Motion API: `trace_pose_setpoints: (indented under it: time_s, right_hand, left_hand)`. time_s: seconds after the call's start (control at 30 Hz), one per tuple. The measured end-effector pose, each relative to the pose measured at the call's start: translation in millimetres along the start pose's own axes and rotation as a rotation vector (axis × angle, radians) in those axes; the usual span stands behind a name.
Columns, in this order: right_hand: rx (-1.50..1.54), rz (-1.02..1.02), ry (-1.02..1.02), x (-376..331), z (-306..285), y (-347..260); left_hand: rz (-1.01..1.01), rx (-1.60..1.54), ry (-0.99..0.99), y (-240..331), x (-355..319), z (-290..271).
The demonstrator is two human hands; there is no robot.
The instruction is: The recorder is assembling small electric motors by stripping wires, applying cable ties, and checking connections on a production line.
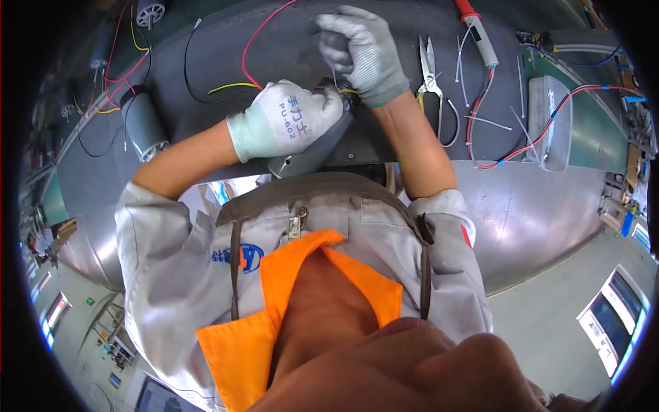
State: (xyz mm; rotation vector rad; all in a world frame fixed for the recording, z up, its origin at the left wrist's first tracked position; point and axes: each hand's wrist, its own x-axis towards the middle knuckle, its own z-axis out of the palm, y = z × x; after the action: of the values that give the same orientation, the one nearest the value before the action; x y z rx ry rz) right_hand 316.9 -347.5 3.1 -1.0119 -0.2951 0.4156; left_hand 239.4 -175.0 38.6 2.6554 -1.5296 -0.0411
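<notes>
A grey cylindrical motor (307,156) lies at the table's near edge, partly under my hands. My left hand (292,117), in a white glove, is closed around the wires at the motor's far end. From it run a red wire (246,58), a yellow-green wire (230,86) and a dark wire (186,65). Just beyond and to the right, my gloved right hand (364,58) is raised with its fingers curled in. A thin pale cable tie (334,77) runs from those fingers down to the wires. The gripped part of the wires is hidden.
Scissors (430,82) lie open right of my right hand, with loose white cable ties (461,72) beyond. A red-tipped handheld tool (478,38) trails a red-and-black cable past a clear plastic tray (553,130). Another grey motor (143,122) lies by my left forearm.
</notes>
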Motion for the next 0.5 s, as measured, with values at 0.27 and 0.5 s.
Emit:
trace_pose_setpoints:
  time_s: [0.27,0.5]
  right_hand:
    - [-1.807,-0.121,0.539,-136,-38,-34]
    - [-1.775,0.107,0.446,-219,15,2]
  left_hand:
    - [-0.268,-0.087,0.129,-1,-11,-7]
    - [-0.112,-0.804,0.165,-45,41,6]
